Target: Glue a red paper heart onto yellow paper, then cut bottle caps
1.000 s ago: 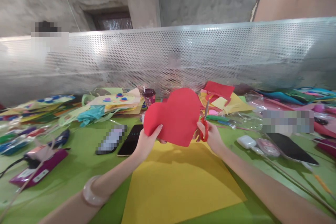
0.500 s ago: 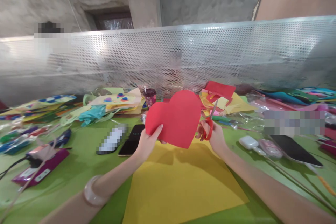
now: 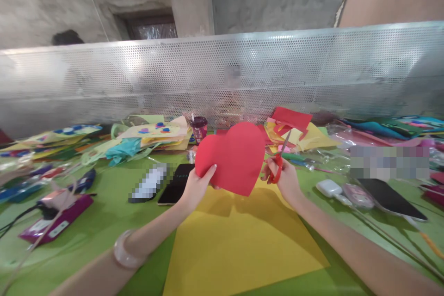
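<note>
My left hand (image 3: 197, 189) pinches the lower left side of a red paper heart (image 3: 232, 157), thumb in front and fingers behind. The heart is held up with its point down and to the right. In my right hand (image 3: 286, 180) is a pair of scissors (image 3: 277, 166) with red handles. Their blades point upward and stand just right of the heart, apart from it. Beneath both hands a large yellow sheet of paper (image 3: 243, 240) lies on the green table (image 3: 114, 222).
Left are a purple power strip (image 3: 57, 219) and a dark phone (image 3: 175, 185). A lidded cup (image 3: 199, 128) stands behind the heart. At right lie a white earphone case (image 3: 328, 188) and a black phone (image 3: 390, 199). Paper piles line a perforated metal screen (image 3: 173, 74).
The red heart has shifted very slightly, its left edge a little further right and its top a bit lower. Both hands keep their hold on the heart and the scissors.
</note>
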A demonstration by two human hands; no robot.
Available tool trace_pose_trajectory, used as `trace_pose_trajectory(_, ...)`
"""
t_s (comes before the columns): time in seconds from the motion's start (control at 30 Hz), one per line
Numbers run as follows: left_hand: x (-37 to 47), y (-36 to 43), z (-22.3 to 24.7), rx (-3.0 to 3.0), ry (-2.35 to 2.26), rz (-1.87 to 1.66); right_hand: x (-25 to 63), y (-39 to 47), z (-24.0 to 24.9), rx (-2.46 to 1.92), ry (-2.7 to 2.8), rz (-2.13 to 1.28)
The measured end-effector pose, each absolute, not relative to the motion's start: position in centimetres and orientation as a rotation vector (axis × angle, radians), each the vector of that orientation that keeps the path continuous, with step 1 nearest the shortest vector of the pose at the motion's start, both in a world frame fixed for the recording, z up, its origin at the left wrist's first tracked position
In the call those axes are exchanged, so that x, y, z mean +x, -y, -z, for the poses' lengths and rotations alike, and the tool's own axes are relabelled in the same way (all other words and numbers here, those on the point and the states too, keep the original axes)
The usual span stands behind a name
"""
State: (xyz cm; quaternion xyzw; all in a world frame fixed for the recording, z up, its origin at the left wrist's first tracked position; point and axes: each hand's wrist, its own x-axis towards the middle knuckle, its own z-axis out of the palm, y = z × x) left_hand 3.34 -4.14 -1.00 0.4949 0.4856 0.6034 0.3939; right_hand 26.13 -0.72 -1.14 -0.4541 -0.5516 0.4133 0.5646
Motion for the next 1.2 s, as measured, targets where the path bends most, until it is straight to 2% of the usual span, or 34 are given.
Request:
trace_pose_trajectory(0.23, 3.3, 3.9, 1.3, 1.241, -1.209, -1.505, 25.8, 1.0, 0.8, -1.106, 1.353, -1.012)
trace_pose_trajectory(1.2, 2.7, 3.3, 3.0, 1.251, -1.162, -0.889, 26.8, -1.6, 2.7, -1.445, 1.147, -1.002)
